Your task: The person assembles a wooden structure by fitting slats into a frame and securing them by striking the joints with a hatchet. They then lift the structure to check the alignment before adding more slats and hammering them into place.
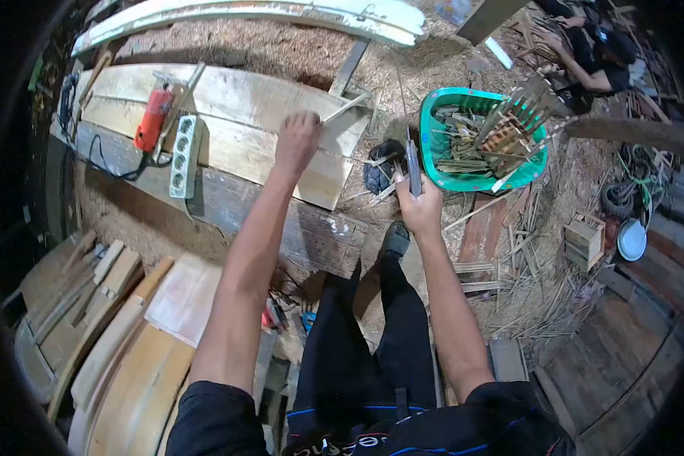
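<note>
My left hand is closed in a fist over the wide boards, and a thin wooden stick sticks out from it to the right. My right hand grips a long, narrow grey tool that points away from me; I cannot tell its exact kind. Just left of that tool, a dark bundle lies at the boards' right end. Beyond my right hand stands a green basket filled with wood strips and slatted wooden pieces.
A red power tool and a white power strip lie on the boards at left. Wood strips litter the floor at right, near a small wooden box. Another person works at the upper right.
</note>
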Motion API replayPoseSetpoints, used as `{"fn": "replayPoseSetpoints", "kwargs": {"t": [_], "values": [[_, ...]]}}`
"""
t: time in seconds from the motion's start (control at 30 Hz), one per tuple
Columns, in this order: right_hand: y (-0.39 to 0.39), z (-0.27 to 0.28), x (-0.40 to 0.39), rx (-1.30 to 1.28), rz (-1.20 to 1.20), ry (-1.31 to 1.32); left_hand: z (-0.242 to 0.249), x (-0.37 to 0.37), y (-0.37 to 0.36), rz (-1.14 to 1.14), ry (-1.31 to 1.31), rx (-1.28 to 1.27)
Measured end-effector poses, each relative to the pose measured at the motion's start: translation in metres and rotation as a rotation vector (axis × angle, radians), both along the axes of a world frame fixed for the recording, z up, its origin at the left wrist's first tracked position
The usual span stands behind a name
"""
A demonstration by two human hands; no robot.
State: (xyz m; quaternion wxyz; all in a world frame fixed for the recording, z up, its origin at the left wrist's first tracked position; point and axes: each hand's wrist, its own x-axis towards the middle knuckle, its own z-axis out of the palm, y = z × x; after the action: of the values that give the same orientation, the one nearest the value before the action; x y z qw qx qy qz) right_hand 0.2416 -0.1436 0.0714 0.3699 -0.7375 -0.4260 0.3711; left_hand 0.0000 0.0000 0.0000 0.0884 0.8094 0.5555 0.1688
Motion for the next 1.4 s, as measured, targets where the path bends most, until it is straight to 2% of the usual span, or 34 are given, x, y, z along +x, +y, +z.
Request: {"fn": "replayPoseSetpoints", "kwargs": {"t": [0.07, 0.1, 0.17, 0.23, 0.3, 0.4, 0.5, 0.53, 0.63, 0.67, 0.7, 0.77, 0.8, 0.9, 0.93, 1.1, 1.17, 1.23, 1.27, 1.3, 1.33, 1.37, 1.4], "values": [[0.004, -0.008, 0.007, -0.020, -0.061, -0.074, -0.010, 0.011, -0.007, 0.034, -0.239, -0.198], [-0.018, 0.044, -0.001, 0.007, -0.116, -0.015, 0.039, 0.004, -0.038, 0.059, -0.314, -0.220], [-0.023, 0.081, 0.004, 0.103, -0.230, 0.029, 0.074, 0.027, -0.063, 0.182, -0.793, -0.670], [-0.035, 0.115, 0.014, 0.184, -0.312, 0.107, 0.124, 0.052, -0.093, 0.103, -0.952, -0.779], [-0.036, 0.142, 0.034, 0.303, -0.399, 0.170, 0.168, 0.076, -0.121, 0.100, -1.046, -1.023], [-0.039, 0.169, 0.065, 0.519, -0.453, 0.381, 0.209, 0.116, -0.160, -0.096, -1.216, -1.143], [-0.065, 0.193, 0.095, 0.529, -0.530, 0.419, 0.241, 0.156, -0.195, -0.123, -1.206, -1.306], [-0.077, 0.197, 0.107, 0.519, -0.559, 0.431, 0.247, 0.165, -0.202, -0.171, -1.093, -1.327], [-0.128, 0.186, 0.143, 0.513, -0.635, 0.318, 0.233, 0.201, -0.229, -0.250, -1.121, -1.564], [-0.148, 0.185, 0.154, 0.517, -0.653, 0.333, 0.235, 0.211, -0.239, -0.225, -1.014, -1.540], [-0.167, 0.170, 0.164, 0.539, -0.685, 0.317, 0.214, 0.222, -0.248, -0.382, -0.887, -1.359], [-0.218, 0.133, 0.184, 0.569, -0.760, 0.269, 0.194, 0.243, -0.270, -0.431, -0.712, -1.446], [-0.241, 0.134, 0.181, 0.548, -0.871, 0.267, 0.180, 0.254, -0.283, -0.436, -0.663, -1.519], [-0.324, 0.086, 0.177, 0.278, -1.045, 0.292, 0.133, 0.280, -0.341, -0.453, -0.524, -1.509], [-0.348, 0.056, 0.175, 0.412, -1.075, 0.337, 0.121, 0.289, -0.364, -0.465, -0.468, -1.530], [-0.484, -0.032, 0.183, 0.255, -1.271, 0.375, 0.046, 0.348, -0.476, -0.537, -0.302, -1.626], [-0.530, -0.074, 0.194, 0.287, -1.357, 0.390, 0.000, 0.371, -0.511, -0.676, -0.175, -1.573], [-0.567, -0.118, 0.211, 0.231, -1.450, 0.271, -0.057, 0.392, -0.539, -0.826, -0.103, -1.500], [-0.588, -0.146, 0.216, 0.182, -1.469, 0.214, -0.100, 0.398, -0.552, -0.821, -0.191, -1.517], [-0.604, -0.164, 0.226, 0.137, -1.483, 0.151, -0.126, 0.409, -0.560, -0.911, -0.143, -1.388], [-0.620, -0.198, 0.234, 0.278, -1.467, 0.157, -0.151, 0.420, -0.568, -0.996, -0.100, -1.255], [-0.635, -0.233, 0.239, 0.251, -1.517, 0.159, -0.177, 0.431, -0.574, -1.078, -0.058, -1.120], [-0.641, -0.253, 0.245, 0.241, -1.529, 0.172, -0.208, 0.442, -0.581, -1.079, -0.081, -1.063]]}}
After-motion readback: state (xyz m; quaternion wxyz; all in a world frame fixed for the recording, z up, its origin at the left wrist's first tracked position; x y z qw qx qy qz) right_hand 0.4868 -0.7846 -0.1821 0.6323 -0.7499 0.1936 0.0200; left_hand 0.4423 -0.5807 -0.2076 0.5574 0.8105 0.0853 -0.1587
